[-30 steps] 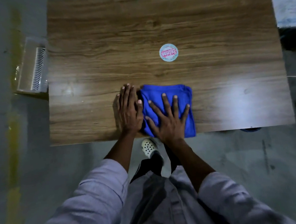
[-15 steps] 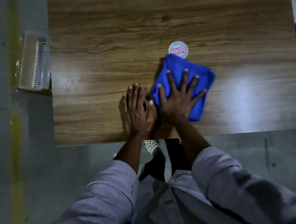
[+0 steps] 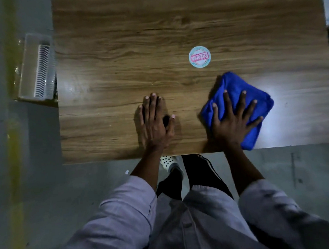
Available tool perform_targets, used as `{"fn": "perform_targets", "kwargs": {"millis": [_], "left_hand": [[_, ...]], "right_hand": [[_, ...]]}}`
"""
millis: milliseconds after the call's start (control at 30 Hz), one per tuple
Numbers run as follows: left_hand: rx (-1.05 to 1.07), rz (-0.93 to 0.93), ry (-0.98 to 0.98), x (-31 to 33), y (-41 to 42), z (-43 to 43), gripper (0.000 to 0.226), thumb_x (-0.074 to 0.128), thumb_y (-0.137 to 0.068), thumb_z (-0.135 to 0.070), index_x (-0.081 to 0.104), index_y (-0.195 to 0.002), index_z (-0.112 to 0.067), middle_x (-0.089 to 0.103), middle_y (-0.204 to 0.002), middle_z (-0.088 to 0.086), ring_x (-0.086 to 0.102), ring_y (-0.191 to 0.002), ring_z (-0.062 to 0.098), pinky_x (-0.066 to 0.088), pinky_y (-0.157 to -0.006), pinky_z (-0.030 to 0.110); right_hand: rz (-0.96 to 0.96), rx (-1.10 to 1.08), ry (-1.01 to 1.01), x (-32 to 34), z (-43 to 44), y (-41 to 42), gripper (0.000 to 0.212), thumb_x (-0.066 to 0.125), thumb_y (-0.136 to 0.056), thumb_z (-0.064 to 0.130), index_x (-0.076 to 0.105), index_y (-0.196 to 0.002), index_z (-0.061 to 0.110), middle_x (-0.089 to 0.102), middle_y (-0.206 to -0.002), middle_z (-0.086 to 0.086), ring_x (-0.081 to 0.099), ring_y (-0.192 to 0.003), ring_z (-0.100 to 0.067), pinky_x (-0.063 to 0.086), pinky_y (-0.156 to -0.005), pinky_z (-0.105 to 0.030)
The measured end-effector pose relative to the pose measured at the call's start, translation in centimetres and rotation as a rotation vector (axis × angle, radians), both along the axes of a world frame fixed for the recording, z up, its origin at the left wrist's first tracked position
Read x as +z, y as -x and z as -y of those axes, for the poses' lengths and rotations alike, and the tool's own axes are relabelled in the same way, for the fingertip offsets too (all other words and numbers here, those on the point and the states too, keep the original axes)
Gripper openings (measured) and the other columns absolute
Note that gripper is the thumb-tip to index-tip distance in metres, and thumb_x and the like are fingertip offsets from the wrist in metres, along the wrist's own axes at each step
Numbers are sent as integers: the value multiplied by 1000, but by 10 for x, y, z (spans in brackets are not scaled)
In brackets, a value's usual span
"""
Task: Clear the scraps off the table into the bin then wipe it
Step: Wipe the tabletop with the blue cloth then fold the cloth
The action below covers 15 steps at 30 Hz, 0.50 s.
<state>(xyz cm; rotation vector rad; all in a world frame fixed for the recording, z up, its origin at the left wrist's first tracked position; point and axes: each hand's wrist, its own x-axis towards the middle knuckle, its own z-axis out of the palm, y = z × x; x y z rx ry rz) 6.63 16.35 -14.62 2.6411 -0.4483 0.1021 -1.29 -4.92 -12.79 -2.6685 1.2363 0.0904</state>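
A folded blue cloth (image 3: 235, 92) lies on the wooden table (image 3: 135, 48) near its front right edge. My right hand (image 3: 233, 119) presses flat on the cloth with fingers spread. My left hand (image 3: 153, 123) rests flat on the bare wood to the left of the cloth, fingers straight, apart from it. A round pale sticker with red print (image 3: 199, 56) sits on the table behind the cloth.
A clear plastic bin (image 3: 37, 69) stands on the floor against the table's left edge. A yellow line (image 3: 12, 135) runs along the grey floor at left. My legs and a spotted shoe (image 3: 168, 161) show under the table's front edge.
My right hand has slid the blue cloth to the right and back toward the front edge, away from the sticker and from my left hand. The left hand stayed put.
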Motion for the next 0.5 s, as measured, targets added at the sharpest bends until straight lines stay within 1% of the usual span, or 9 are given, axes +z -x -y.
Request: {"fn": "perform_targets", "kwargs": {"millis": [67, 133, 233, 300, 367, 433, 500], "left_hand": [[-1, 0, -4, 1, 0, 1, 68, 49, -96, -47, 44, -153, -9, 35, -163, 9, 26, -154, 27, 22, -123, 53], [4, -24, 1, 3, -1, 1, 67, 46, -97, -47, 43, -153, -10, 34, -163, 8, 25, -154, 26, 21, -123, 53], [21, -38, 66, 4, 0, 0, 64, 43, -99, -45, 45, -152, -8, 38, -162, 9, 27, -154, 25, 25, -121, 56], [22, -17, 100, 3, 0, -1, 65, 45, -99, -45, 47, -150, -6, 41, -159, 10, 30, -152, 26, 28, -119, 57], [17, -16, 101, 2, -1, -1, 66, 49, -98, -47, 47, -150, -6, 41, -160, 10, 30, -153, 26, 27, -120, 56], [6, -21, 91, 1, -1, -1, 69, 52, -95, -48, 46, -151, -8, 38, -162, 8, 27, -154, 25, 25, -121, 54], [-2, -20, 72, 1, 0, -2, 72, 53, -94, -51, 44, -152, -9, 36, -163, 7, 25, -154, 25, 24, -122, 53]], "right_hand": [[20, -21, -21, -2, -15, -37, 65, 23, -99, 76, 25, -159, 52, 6, -175, 1, 0, -160, -40, 6, -115, -78], [35, 77, -3, -7, -45, -62, 64, 28, -99, 74, 24, -159, 53, 8, -175, 1, 1, -159, -41, 4, -116, -78], [28, 393, 16, -10, -92, -51, 63, 37, -100, 68, 25, -160, 52, 10, -175, 2, 2, -160, -39, 0, -117, -77], [47, 547, 2, -8, -101, -15, 64, 46, -100, 62, 27, -160, 51, 12, -174, 4, 2, -160, -36, 5, -118, -76], [85, 532, 14, -5, -84, 19, 62, 46, -99, 67, 33, -157, 52, 17, -173, 7, 6, -161, -33, 8, -119, -74], [73, 429, 38, -3, -58, 39, 60, 42, -98, 72, 37, -155, 53, 20, -172, 9, 8, -161, -30, 9, -120, -71], [32, 334, 63, -1, -34, 37, 61, 41, -97, 75, 35, -155, 55, 18, -173, 10, 7, -161, -28, 8, -121, -69]]}}
